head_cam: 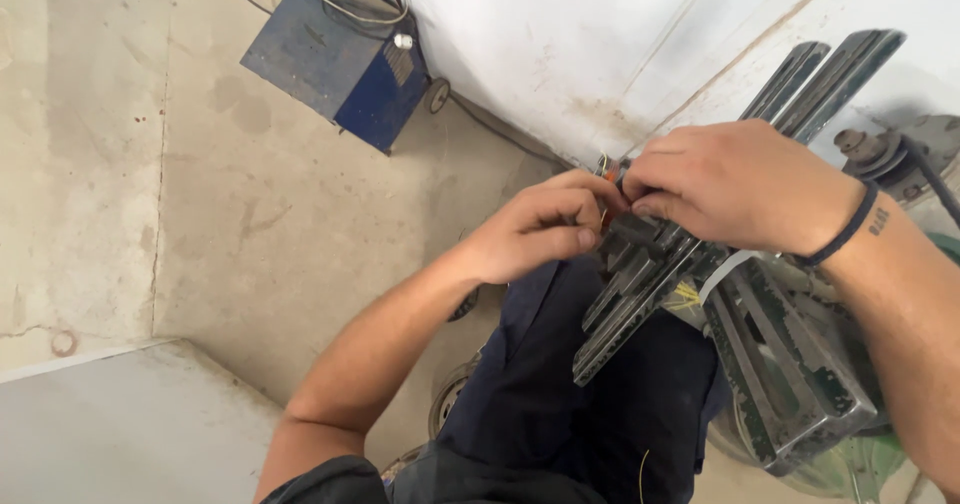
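From my feed, both hands meet just right of centre, at about one o'clock from the middle of the view. My left hand (540, 229) is curled nearly closed, fingertips pinched on something small and orange at the upper end of a bundle of long grey metal channel bars (640, 284); what exactly it pinches is too small for me to tell. My right hand (735, 184) lies over the same bundle from the three o'clock side, fingers bent down and gripping the bars, thumb tip touching the left fingertips. A dark band (845, 232) circles the right wrist.

The bars run slantwise, from about five o'clock over my lap up to one o'clock, where two dark ends stick out past the right hand against the white wall (560, 34). A pale strip of tape or label (725, 272), narrow and whitish, wraps the bundle just below the right hand; thin yellow wires (685, 296) show beside it. A second, wider grey metal frame piece (790, 374) lies at four o'clock, over something green.

At eleven o'clock a blue box-shaped metal machine (335, 59) with coiled cable on top stands on the concrete floor (230, 214) against the wall. A pale flat slab (110, 424) fills the eight o'clock corner.
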